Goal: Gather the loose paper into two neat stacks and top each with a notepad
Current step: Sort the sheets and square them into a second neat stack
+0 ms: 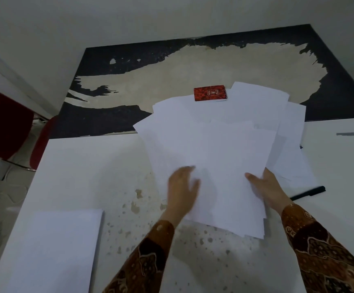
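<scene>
Paper sheets [203, 149] fan loosely beneath both hands: left hand [182, 191] flat on top, grip wide; right hand [265, 189] pinches their edge, red notepad [210, 94] beyond.

The light is soft and rather dim, with a cool grey cast over the whole view. The white worktop [83, 166] looks dull, without glare. A faint shadow lies on the paper [214, 144] beside the left hand [182, 191], and another under the paper's near edge. The left hand is smeared by motion blur, its fingers indistinct; the right hand [265, 187] is sharper. The wide lens bends straight edges outward near the frame borders, and the corners are soft. Fine detail is smoothed, as from compression, and the sheets merge into one pale mass.
</scene>
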A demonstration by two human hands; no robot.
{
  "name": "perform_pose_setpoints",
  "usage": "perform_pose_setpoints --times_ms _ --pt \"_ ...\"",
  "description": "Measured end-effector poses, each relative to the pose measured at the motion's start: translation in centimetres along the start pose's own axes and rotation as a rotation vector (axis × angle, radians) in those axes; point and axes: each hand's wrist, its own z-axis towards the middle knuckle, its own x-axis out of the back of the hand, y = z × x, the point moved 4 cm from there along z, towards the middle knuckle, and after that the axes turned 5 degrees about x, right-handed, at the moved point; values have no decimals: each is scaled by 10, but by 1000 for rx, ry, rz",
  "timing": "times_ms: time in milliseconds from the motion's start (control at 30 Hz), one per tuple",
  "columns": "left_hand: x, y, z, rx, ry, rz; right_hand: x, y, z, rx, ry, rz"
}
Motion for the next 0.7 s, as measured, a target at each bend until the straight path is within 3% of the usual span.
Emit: perform_pose_setpoints --times_ms 67,167,300,433,567,700 --pt "19 -18 19 242 107 64 2 1 -1 2 5 -1" --pt "31 -36 37 489 34 276 1 2 0 12 15 1" --pt "26 -33 52 531 -13 263 1 5 4 28 32 -14" --pt "21 -22 57 639 20 8 1 7 6 21 42 6" --pt "17 -11 63 656 15 82 1 8 5 16 56 8" --pt "14 -6 67 685 25 4 1 6 5 42 72 -5"
